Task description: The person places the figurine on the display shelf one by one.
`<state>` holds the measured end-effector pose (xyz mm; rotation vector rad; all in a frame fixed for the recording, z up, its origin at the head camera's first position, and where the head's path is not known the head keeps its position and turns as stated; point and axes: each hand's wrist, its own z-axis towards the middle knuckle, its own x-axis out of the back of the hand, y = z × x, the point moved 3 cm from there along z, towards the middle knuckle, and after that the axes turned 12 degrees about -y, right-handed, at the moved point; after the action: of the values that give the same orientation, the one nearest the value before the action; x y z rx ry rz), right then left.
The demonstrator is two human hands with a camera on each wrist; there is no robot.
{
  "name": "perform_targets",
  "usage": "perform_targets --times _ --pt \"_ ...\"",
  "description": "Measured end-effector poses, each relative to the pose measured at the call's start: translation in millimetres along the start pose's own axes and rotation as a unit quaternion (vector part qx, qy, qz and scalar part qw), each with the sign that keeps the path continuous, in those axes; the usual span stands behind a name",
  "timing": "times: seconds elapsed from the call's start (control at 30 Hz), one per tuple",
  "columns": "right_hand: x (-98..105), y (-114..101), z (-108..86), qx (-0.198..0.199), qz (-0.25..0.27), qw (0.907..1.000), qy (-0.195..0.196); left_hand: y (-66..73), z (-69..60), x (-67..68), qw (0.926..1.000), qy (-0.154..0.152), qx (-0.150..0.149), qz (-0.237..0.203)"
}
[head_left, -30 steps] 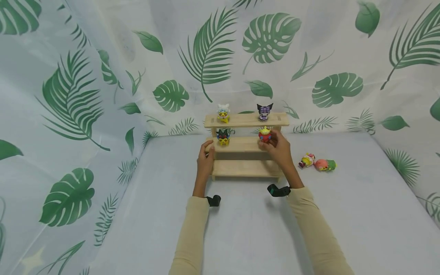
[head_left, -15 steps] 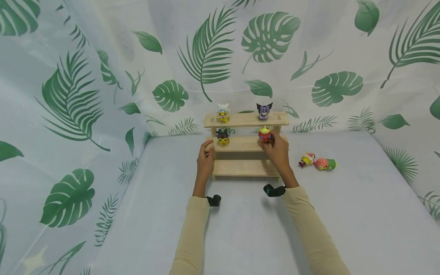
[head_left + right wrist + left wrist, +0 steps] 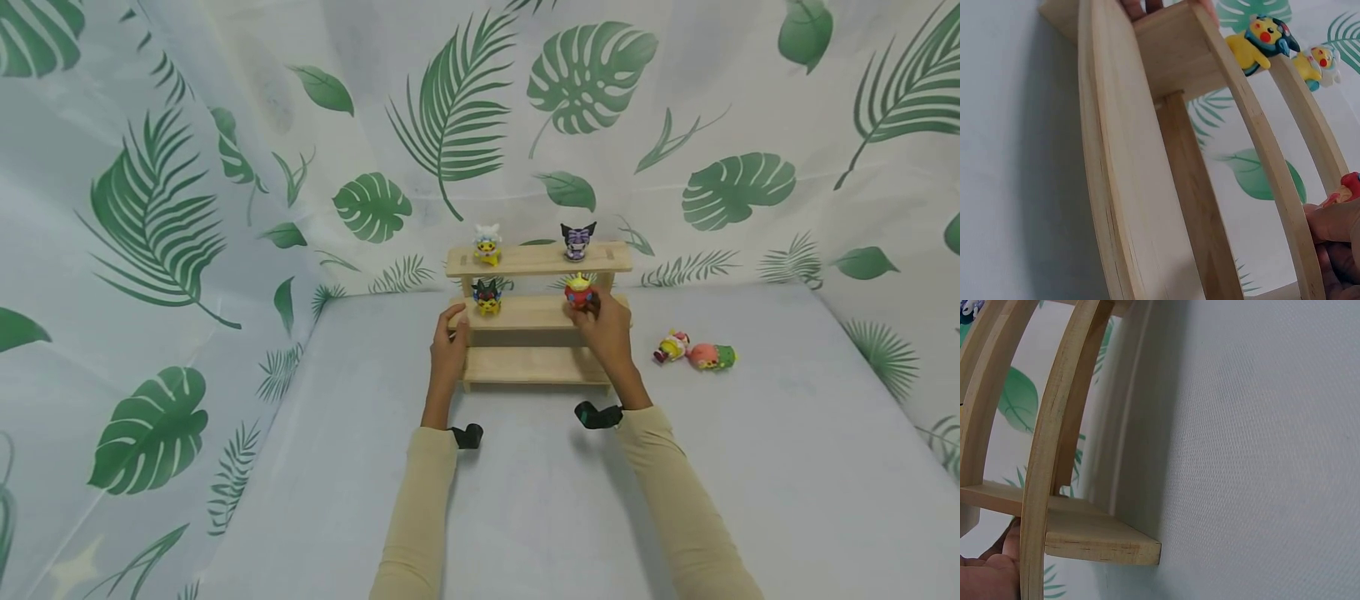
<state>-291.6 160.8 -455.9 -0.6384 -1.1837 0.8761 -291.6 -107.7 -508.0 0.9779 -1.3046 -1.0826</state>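
A three-tier wooden shelf (image 3: 536, 364) stands on the pale surface. The right hand (image 3: 609, 333) pinches a red figure with a yellow top (image 3: 578, 292) at the right of the middle tier; in the right wrist view the red figure (image 3: 1350, 186) shows at the edge above the fingers. The left hand (image 3: 448, 346) grips the left end of the middle tier, its fingers curled at the board's side. Beside it stands a yellow figure with a black hood (image 3: 487, 297). On the top tier are a white-hooded yellow figure (image 3: 487, 244) and a black-and-purple figure (image 3: 577, 242).
To the right of the shelf, a yellow-and-pink figure (image 3: 671, 346) and a pink-and-green figure (image 3: 712, 357) lie on the pale covered surface (image 3: 525, 500). Behind hangs a white sheet with green leaf prints (image 3: 480, 200).
The right hand and wrist have shifted slightly left, still with the red figure. The left hand stays at the shelf's left end.
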Motion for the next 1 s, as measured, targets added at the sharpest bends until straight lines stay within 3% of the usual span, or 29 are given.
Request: perform_targets --times 1.0 --pt "-2.9 1.9 -1.1 0.014 -0.009 0.9997 0.015 1.9 -1.2 -0.6 1.0 0.001 0.002 -0.004"
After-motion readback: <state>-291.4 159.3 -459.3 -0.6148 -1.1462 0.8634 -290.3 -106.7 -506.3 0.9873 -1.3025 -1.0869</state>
